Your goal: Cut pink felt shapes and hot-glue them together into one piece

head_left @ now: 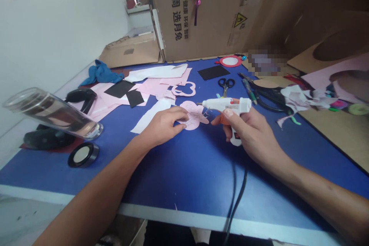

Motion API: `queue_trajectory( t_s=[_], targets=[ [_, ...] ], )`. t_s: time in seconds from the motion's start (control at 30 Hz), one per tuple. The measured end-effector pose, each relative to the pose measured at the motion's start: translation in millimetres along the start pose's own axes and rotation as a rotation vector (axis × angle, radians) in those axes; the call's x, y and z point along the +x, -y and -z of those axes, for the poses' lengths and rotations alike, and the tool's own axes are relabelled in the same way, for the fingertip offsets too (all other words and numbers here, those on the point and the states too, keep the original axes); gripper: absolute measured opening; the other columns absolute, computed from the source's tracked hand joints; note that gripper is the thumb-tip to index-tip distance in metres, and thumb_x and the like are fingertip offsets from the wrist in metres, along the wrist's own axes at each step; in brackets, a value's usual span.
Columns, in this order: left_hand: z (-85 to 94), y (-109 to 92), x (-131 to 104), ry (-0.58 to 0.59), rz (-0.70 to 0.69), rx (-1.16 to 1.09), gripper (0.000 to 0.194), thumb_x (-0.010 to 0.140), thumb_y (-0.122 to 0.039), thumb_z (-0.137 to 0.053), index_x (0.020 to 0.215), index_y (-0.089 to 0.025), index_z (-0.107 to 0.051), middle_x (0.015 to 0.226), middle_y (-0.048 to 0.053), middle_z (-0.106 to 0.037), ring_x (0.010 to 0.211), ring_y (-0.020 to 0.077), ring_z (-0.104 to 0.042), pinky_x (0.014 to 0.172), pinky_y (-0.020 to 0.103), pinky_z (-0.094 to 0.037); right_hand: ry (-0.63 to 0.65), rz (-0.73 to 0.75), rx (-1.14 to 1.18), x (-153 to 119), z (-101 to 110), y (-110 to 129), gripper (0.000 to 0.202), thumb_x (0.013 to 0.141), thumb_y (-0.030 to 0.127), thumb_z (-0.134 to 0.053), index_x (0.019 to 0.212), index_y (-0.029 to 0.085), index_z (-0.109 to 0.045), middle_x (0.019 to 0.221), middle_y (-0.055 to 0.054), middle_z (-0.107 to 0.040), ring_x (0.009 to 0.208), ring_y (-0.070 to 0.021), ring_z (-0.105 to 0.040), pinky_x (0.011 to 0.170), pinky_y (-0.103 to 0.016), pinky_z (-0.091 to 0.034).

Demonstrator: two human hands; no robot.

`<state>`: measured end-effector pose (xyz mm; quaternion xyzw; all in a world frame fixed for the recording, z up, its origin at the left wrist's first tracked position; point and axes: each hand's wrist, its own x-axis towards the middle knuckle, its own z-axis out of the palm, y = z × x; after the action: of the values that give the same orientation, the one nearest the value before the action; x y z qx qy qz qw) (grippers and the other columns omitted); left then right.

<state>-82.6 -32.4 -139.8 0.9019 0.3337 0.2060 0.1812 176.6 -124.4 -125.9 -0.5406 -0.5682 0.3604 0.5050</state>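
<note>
The pink paper cutout (193,123) lies flat on the blue tabletop (184,177), between the two hands. The left hand (164,125) touches its left edge with thumb and fingertips; whether they pinch the paper, I cannot tell. The right hand's (256,134) fingers are wrapped around the white glue gun (220,103), whose nozzle points left, just over the cutout's upper right edge. The hand hides part of the grip. Fine strands below the nozzle are hard to make out. The black cord (238,200) is cut off at the bottom; a patch at the back right is pixelated.
</note>
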Motion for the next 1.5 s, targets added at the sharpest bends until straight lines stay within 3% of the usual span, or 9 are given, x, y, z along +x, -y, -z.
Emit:
queue_trajectory(
  t_s=[0.1,0.2,0.37,0.57,0.77,1.0,1.5],
  targets=[
    [0.7,0.7,1.1,0.002,-0.023,-0.011,0.02,0.094,-0.016,-0.064,0.106,-0.025,-0.077,0.127,0.005,-0.079,0.124,0.0255,-0.073,0.112,0.043,-0.056,0.007,-0.035,0.002,-1.1,0.0,-2.5,0.047,0.101,0.067,-0.065,0.087,0.023,-0.076,0.062,0.0,-0.062,0.055,-0.0171,-0.057,0.053,-0.032,-0.044],
    [0.3,-0.1,1.1,0.019,-0.033,0.012,0.022,0.095,-0.015,-0.062,0.108,-0.025,-0.077,0.126,0.005,-0.079,0.121,0.0253,-0.073,0.108,0.042,-0.057,0.0,-0.115,0.087,-0.3,0.4,-5.0,0.046,0.098,0.068,-0.069,0.087,0.024,-0.079,0.074,-0.004,-0.073,0.063,-0.0202,-0.064,0.056,-0.033,-0.05],
    [-1.8,-2.3,1.6,0.026,-0.031,0.056,0.024,0.095,-0.016,-0.062,0.109,-0.025,-0.077,0.127,0.005,-0.079,0.121,0.0264,-0.073,0.107,0.041,-0.056,0.029,-0.211,0.312,7.2,2.6,-5.6,0.051,0.095,0.076,-0.067,0.089,0.027,-0.081,0.093,-0.01,-0.082,0.081,-0.0286,-0.076,0.077,-0.046,-0.065],
    [-6.9,-3.3,1.5,0.0,-0.027,0.054,0.026,0.092,-0.015,-0.063,0.109,-0.026,-0.08,0.125,0.005,-0.078,0.121,0.0269,-0.073,0.108,0.042,-0.056,0.111,-0.281,0.473,14.6,-6.9,8.3,0.052,0.096,0.075,-0.063,0.11,0.027,-0.078,0.102,-0.009,-0.082,0.095,-0.03,-0.078,0.094,-0.051,-0.067],
    [-8.1,-6.5,0.6,0.006,-0.018,0.057,0.031,0.092,-0.009,-0.061,0.11,-0.025,-0.081,0.13,0.006,-0.077,0.122,0.0275,-0.073,0.105,0.043,-0.058,0.18,-0.335,0.562,20.3,-23.2,11.6,0.039,0.096,0.062,-0.065,0.107,0.027,-0.077,0.102,-0.009,-0.082,0.093,-0.0286,-0.079,0.085,-0.047,-0.068],
    [-10.3,-6.0,0.9,0.008,-0.008,0.068,0.028,0.094,-0.011,-0.063,0.11,-0.025,-0.081,0.128,0.006,-0.077,0.119,0.0275,-0.074,0.104,0.043,-0.058,0.192,-0.366,0.574,23.0,-28.3,9.3,0.038,0.096,0.063,-0.066,0.099,0.027,-0.076,0.097,-0.008,-0.082,0.09,-0.0286,-0.078,0.077,-0.044,-0.069],
    [-9.6,-6.4,-0.4,0.021,-0.01,0.085,0.019,0.099,-0.015,-0.064,0.107,-0.022,-0.08,0.132,0.007,-0.076,0.122,0.0267,-0.073,0.106,0.042,-0.058,0.107,-0.538,0.866,24.1,-34.3,8.7,0.027,0.103,0.046,-0.065,0.105,0.024,-0.081,0.096,-0.002,-0.081,0.079,-0.017,-0.074,0.081,-0.033,-0.068]
  ],
)
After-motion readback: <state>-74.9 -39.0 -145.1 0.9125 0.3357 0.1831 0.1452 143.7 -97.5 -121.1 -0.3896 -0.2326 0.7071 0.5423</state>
